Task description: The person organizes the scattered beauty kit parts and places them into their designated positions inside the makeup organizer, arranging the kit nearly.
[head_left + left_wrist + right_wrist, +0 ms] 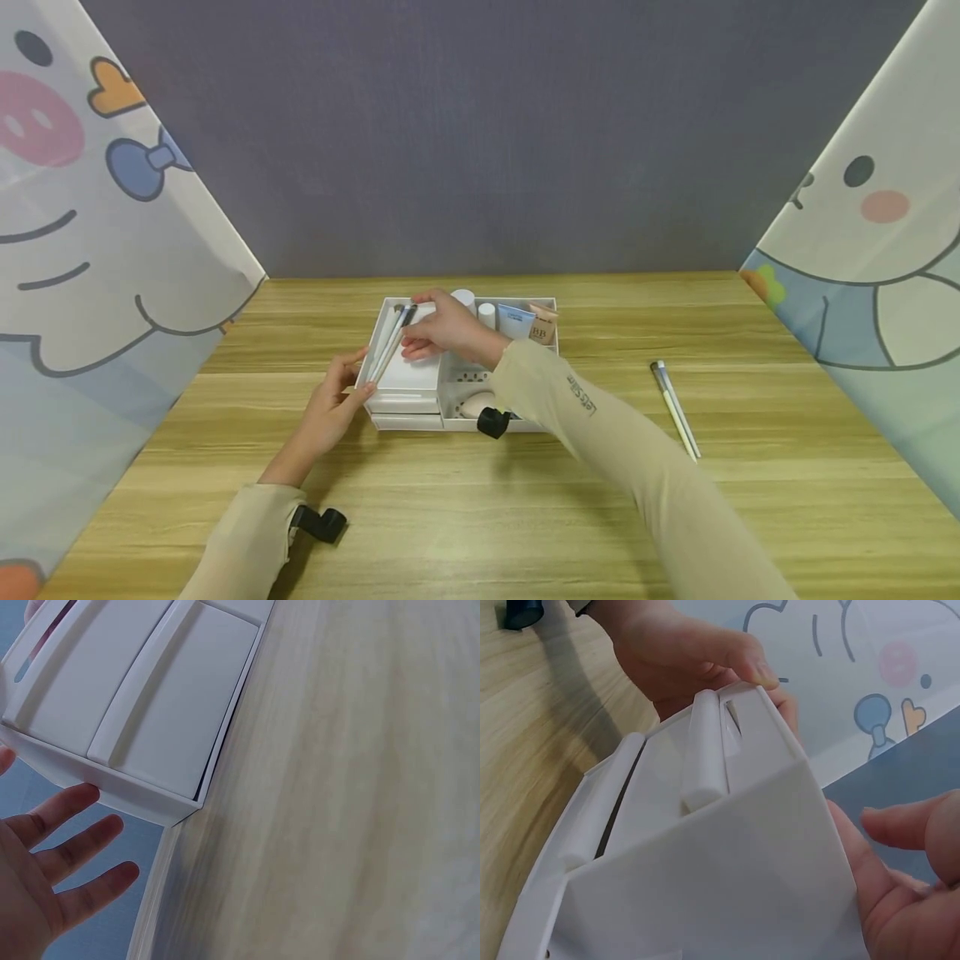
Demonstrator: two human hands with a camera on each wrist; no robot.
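A white box (pixel 405 379) is set on the wooden table (pixel 480 500), near the middle. Its left front corner is held by the left hand (pixel 330 412), with the thumb on top and the fingers loose beside the wall. Two thin brushes (pixel 393 340) are laid in the left part of the box, and they are touched by the right hand (pixel 442 329), which is laid on top of the box with its fingers bent a little over them; a firm pinch cannot be told. Small jars (pixel 463 298) and tubes (pixel 517 321) are kept at the back of the box. Another brush (pixel 675 408) is left on the table, well apart to the right.
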